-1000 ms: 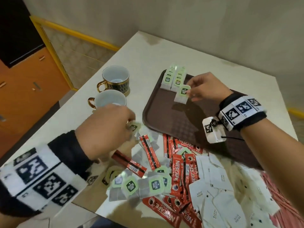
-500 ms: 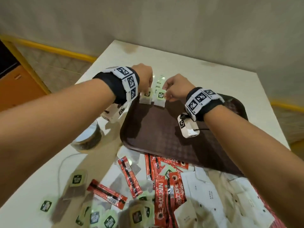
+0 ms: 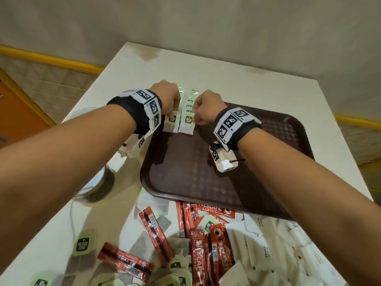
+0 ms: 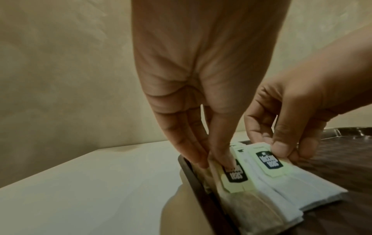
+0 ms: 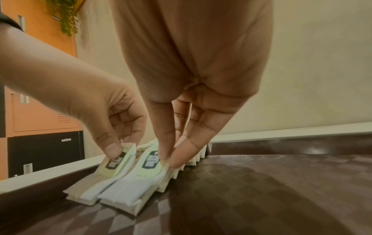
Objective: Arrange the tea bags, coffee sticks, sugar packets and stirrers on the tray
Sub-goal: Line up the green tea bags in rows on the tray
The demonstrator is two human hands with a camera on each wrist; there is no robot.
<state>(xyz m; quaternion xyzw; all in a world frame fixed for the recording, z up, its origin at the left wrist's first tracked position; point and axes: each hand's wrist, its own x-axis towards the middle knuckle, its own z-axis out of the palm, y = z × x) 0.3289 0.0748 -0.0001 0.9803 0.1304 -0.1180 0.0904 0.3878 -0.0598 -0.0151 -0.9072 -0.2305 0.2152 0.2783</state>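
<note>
Tea-bag step: left hand [image 3: 168,100] and right hand [image 3: 206,109] each pinch green-tagged white tea bags [image 3: 186,125] at brown plastic tray's [image 3: 268,193] far-left corner; next, release squarely.

tray [image 3: 257,182] on table [image 3: 226,79], 12 o'clock | tea bags [image 3: 186,112] in two rows, tray's 11 o'clock corner | coffee sticks [image 3: 198,254], sugar packets [image 3: 268,250] on table, 6 o'clock | cup [image 3: 97,186], 9 o'clock

Dim warm indoor light, soft shadows, blurred wide-angle edges
</note>
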